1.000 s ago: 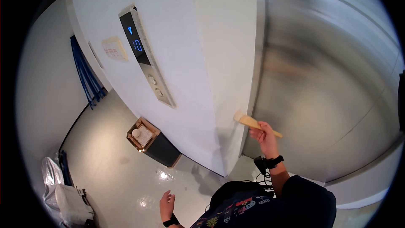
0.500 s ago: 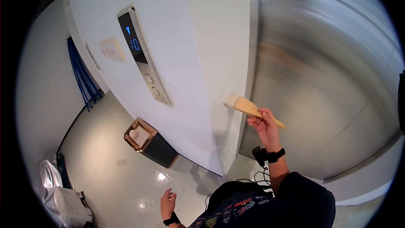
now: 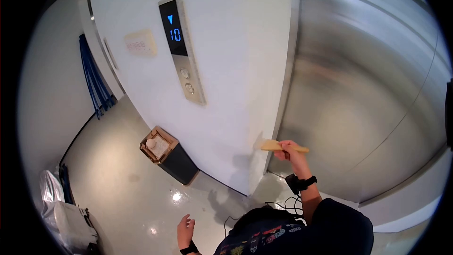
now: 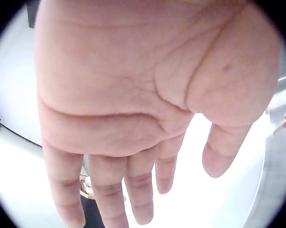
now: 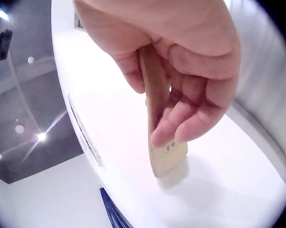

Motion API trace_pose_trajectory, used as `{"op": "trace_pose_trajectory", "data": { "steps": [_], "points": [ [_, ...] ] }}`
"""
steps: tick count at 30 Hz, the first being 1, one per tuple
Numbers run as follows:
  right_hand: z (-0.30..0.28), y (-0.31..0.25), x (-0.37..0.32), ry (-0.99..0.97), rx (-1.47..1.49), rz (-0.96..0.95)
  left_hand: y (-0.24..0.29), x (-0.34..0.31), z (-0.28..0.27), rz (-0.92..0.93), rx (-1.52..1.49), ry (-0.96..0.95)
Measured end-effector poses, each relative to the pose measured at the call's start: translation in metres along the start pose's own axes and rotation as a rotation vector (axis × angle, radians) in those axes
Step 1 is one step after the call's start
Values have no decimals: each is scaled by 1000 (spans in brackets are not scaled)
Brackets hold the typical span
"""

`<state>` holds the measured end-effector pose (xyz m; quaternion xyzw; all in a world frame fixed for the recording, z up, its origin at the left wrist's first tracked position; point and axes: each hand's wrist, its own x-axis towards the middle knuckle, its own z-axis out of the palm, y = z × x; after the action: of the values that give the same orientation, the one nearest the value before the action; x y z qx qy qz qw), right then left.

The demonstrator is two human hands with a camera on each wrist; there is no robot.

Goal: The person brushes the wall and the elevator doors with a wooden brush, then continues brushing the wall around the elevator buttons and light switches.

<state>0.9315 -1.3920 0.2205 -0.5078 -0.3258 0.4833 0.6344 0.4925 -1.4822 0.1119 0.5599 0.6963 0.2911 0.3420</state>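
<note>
My right hand (image 3: 290,153) grips the wooden handle of a flat, pale-bristled brush (image 3: 271,145), thumb on one side and curled fingers on the other. In the right wrist view the brush's bristles (image 5: 175,176) are against the white wall (image 5: 214,175). The head view puts them low on the narrow wall face (image 3: 266,85) beside the metal elevator door (image 3: 354,113). My left hand (image 3: 185,230) hangs low over the floor, holding nothing. In the left wrist view its palm and loosely extended fingers (image 4: 108,190) show.
An elevator call panel (image 3: 183,49) showing 10 is on the wall, with a pale plate (image 3: 140,43) to its left. A dark bin (image 3: 178,164) with a gold-coloured top stands below. Blue strips (image 3: 94,75) lean at the left, above silvery wrapped items (image 3: 71,222). Black cables (image 3: 283,204) hang near my body.
The brush first rose along the narrow wall face, then came back down, and its handle now lies flatter. The head view has shifted a little. My left hand stays low and empty.
</note>
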Motion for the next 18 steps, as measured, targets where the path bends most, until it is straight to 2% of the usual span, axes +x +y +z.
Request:
{"op": "trace_pose_trajectory", "data": {
  "steps": [6,9,13,15,18],
  "points": [
    [22,-16,2,25,76,-167,-33,-33,-10,-93,1,82],
    [23,-35,5,-20,169,-348,-45,-56,-17,-122,-56,145],
    [20,-89,15,-193,614,-584,-27,-92,-35,-229,-42,161],
    [26,-107,22,-127,563,-701,-34,-103,-42,-315,-33,181],
    [32,-99,41,9,320,-750,-44,-112,-53,-388,-15,234]
  ]
}}
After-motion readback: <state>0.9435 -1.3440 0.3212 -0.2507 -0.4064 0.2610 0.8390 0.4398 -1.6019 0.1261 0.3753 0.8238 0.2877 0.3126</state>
